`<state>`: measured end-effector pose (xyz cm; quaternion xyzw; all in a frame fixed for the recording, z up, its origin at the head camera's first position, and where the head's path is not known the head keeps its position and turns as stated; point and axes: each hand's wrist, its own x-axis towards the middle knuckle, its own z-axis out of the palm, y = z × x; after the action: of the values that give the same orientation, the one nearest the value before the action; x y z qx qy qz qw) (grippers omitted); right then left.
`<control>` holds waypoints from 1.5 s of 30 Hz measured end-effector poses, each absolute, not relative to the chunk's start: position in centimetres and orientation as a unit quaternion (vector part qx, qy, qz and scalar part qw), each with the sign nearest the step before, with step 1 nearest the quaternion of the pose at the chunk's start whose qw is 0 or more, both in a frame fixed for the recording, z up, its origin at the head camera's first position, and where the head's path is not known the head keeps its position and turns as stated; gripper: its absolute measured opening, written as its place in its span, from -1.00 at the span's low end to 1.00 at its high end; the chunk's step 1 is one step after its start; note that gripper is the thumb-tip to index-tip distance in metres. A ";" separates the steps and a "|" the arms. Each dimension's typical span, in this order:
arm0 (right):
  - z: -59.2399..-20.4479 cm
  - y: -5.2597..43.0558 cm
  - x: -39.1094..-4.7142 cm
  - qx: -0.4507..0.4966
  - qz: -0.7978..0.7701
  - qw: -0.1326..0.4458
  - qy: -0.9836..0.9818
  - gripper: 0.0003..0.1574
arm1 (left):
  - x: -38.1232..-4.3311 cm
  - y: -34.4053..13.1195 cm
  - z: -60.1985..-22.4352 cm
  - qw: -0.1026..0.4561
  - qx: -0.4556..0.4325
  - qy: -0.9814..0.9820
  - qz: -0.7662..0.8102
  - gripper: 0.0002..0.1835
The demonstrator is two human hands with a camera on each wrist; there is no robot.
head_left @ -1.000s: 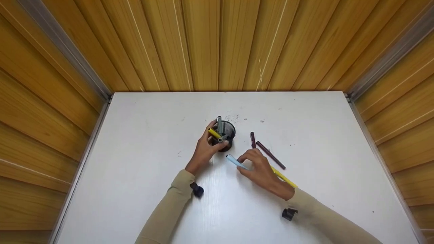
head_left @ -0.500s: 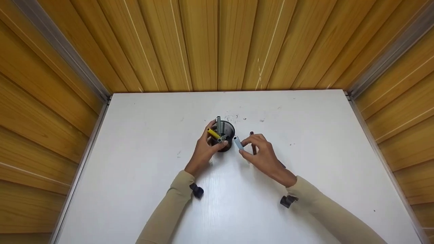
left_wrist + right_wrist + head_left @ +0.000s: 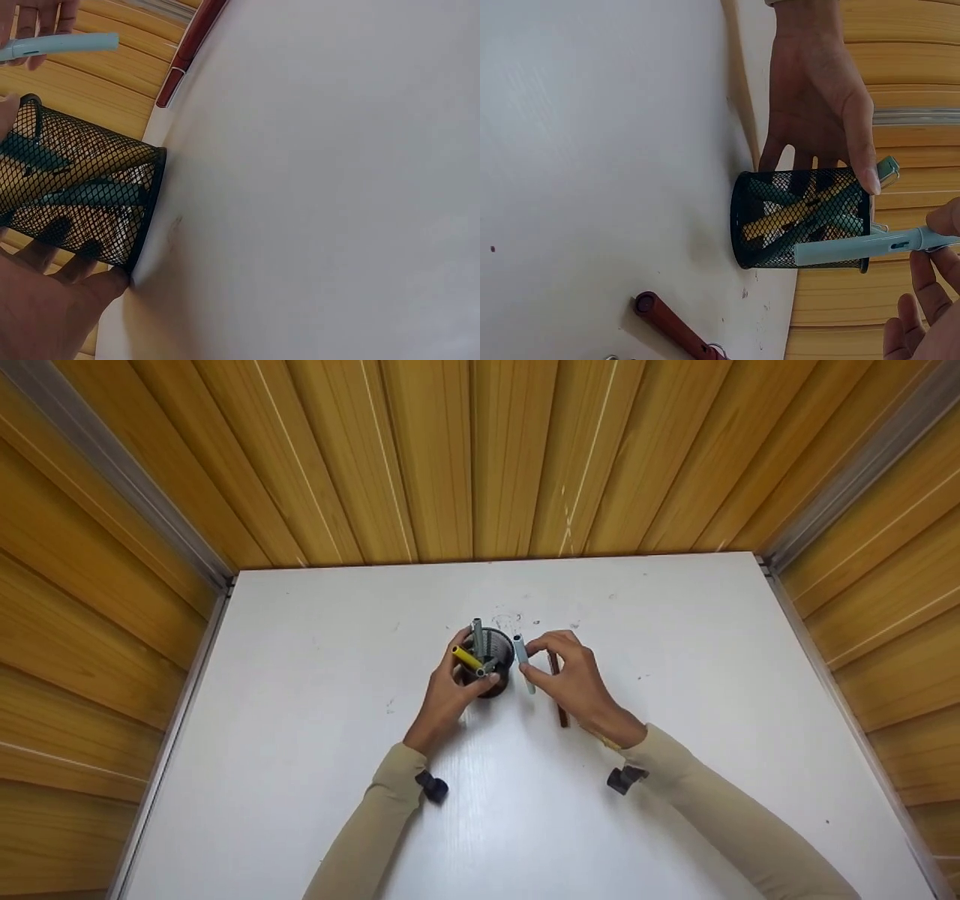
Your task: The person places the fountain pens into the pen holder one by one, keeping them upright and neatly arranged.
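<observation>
Light-blue pen (image 3: 855, 247), pinched by the right hand (image 3: 574, 671) between thumb and fingers, had turned near-upright just beside the mesh cup (image 3: 97, 139); judged close to its opening, not inside; left hand (image 3: 448, 688) gripped the cup, fingers curled.

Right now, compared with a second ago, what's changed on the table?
The right hand has carried the light blue pen forward to beside the mesh pen cup, its sideways slant much reduced. Nothing was let go. The left hand still holds the cup, with the yellow pen in it as before.
</observation>
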<state>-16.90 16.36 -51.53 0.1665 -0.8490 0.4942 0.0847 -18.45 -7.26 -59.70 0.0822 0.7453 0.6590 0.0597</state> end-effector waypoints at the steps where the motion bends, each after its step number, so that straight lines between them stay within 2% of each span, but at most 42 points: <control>1: -51.4 16.4 -17.0 0.167 0.494 0.087 -0.848 -0.81 | -18.4 -7.3 -59.7 0.060 0.083 0.745 0.659 0.03; 26: -48.6 15.6 -19.9 0.176 0.507 0.117 -0.836 -0.75 | -18.4 -7.3 -59.4 0.061 0.080 0.755 0.648 0.02; 45: -47.7 14.1 -20.8 0.195 0.504 0.116 -0.834 -0.73 | -18.3 -7.3 -59.4 0.059 0.090 0.750 0.653 0.02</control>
<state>-20.75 14.06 -47.67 0.1945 -0.8335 0.5040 0.1160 -18.35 -7.29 -59.36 0.0904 0.7498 0.6528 0.0589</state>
